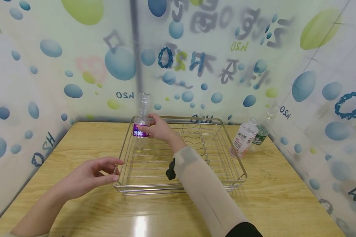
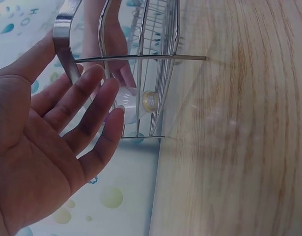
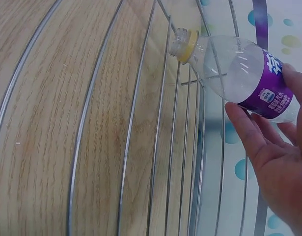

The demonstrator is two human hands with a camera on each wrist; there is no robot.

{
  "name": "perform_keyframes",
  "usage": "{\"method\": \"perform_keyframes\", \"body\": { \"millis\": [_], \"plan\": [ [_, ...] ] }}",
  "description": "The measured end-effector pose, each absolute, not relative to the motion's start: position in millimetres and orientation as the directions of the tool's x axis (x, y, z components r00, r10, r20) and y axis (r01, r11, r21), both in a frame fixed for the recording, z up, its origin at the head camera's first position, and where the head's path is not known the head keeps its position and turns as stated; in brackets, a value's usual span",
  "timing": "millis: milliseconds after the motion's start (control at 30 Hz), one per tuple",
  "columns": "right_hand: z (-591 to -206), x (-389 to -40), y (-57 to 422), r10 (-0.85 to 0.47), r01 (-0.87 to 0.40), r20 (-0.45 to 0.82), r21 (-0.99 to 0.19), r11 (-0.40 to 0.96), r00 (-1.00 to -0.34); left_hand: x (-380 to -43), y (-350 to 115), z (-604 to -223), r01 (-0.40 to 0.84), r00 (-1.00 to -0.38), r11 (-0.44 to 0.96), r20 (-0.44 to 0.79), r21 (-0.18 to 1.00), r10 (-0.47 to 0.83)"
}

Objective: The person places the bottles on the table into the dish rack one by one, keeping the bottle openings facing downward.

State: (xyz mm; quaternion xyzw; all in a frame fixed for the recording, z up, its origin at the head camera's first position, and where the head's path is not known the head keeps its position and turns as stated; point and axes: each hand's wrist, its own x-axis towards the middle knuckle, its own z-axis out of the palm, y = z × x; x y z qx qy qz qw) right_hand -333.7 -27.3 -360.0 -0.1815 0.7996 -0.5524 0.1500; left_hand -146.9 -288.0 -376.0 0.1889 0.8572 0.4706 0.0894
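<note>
A clear plastic bottle [image 1: 144, 105] with a purple label stands upside down over the left part of a wire dish rack [image 1: 225, 144]. My right hand [image 1: 161, 129] grips it around the label, thumb on one side and fingers on the other. In the right wrist view the bottle's uncapped neck with a yellow ring [image 3: 190, 46] points down toward the rack's wires. My left hand [image 1: 90, 176] is at the rack's front left corner, its thumb and fingertips at the metal rim [image 2: 65, 44]. Its fingers are spread and loosely bent in the left wrist view.
Two more bottles stand right of the rack: one with a white and pink label [image 1: 244, 140] close beside it, and a clear one with a green label [image 1: 262, 130] behind. The wooden table [image 1: 279, 191] is bordered by patterned curtain-like walls [image 1: 92, 79] at the back and sides.
</note>
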Motion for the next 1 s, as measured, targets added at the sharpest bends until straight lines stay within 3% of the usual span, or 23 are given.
{"method": "perform_keyframes", "body": {
  "millis": [567, 1000],
  "plan": [
    [-364.5, -335.3, -28.6, -0.460, -0.160, -0.070, -0.882, 0.443, -0.885, -147.3, -287.2, -375.3, 0.231, -0.916, 0.505, 0.011, 0.832, 0.401],
    [-363.5, -333.4, -28.4, -0.457, -0.154, -0.075, -0.882, 0.445, -0.886, -146.9, -288.1, -377.0, 0.255, -0.914, 0.505, 0.034, 0.824, 0.405]
  ]
}}
